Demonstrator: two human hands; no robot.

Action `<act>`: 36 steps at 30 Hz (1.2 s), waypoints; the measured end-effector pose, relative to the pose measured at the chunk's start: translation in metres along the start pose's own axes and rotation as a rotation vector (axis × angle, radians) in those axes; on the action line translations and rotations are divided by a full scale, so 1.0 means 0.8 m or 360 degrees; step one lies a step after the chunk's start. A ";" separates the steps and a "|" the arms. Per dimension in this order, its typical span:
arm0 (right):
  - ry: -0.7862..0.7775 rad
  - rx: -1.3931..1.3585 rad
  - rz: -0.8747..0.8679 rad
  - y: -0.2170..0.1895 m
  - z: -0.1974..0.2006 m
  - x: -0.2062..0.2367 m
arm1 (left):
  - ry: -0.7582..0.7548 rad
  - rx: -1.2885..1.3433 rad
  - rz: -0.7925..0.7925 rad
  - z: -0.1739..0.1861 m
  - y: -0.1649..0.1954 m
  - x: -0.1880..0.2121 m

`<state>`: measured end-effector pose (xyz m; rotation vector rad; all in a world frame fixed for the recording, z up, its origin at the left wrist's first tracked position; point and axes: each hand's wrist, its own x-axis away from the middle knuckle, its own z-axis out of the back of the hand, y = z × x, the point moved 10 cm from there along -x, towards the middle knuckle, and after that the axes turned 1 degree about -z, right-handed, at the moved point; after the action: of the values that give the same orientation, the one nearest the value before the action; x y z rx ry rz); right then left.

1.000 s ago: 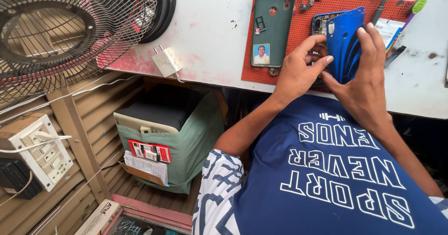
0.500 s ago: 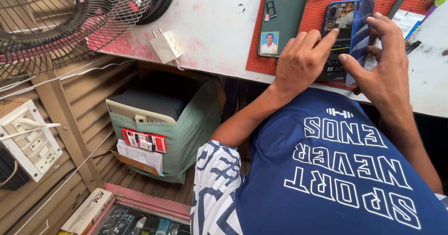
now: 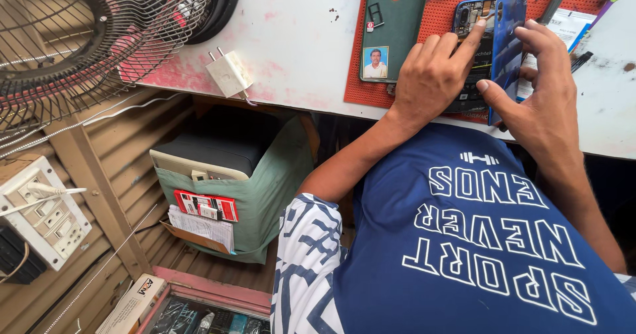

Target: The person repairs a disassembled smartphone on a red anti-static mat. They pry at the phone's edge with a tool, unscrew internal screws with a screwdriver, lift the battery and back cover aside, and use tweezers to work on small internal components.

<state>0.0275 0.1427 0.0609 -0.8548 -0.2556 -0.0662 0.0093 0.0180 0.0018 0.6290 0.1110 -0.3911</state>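
Note:
An opened phone [image 3: 472, 55] lies on a red perforated mat [image 3: 444, 16] on the white bench, its inner parts showing. My left hand [image 3: 430, 75] rests over the phone's lower half, fingers curled, with the index fingertip pressed on the top of the phone near the camera module. My right hand [image 3: 540, 102] pinches the blue back cover [image 3: 508, 39] between thumb and fingers. The cover stands on edge along the phone's right side, swung away from the body.
A green phone case [image 3: 394, 16] with a small portrait photo lies left of the phone. A white charger plug [image 3: 228, 72] sits near the bench edge. A wire-guard fan [image 3: 79, 36], a switchboard [image 3: 40, 218] and a green-covered box [image 3: 238, 175] are at the left. Tools and paper [image 3: 563, 22] lie right.
The blue cover, held over the phone by both hands a second ago, has swung up on its right edge. My left index finger has moved onto the exposed phone. The view shifted down.

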 end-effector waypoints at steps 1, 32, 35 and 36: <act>-0.0002 0.0007 -0.0001 0.000 0.000 0.000 | -0.0006 -0.0002 0.0002 -0.001 0.000 0.001; -0.0009 0.0028 -0.0003 -0.002 0.007 0.005 | 0.0044 0.0064 0.0109 -0.009 -0.008 0.001; -0.0006 0.0053 0.0002 -0.002 0.007 0.007 | 0.0036 0.0054 0.0108 -0.010 -0.007 0.002; -0.0004 0.0061 0.0005 -0.001 0.007 0.008 | 0.0034 0.0050 0.0105 -0.010 -0.006 0.002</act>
<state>0.0325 0.1465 0.0668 -0.8170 -0.2569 -0.0570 0.0092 0.0188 -0.0080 0.6664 0.1041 -0.3227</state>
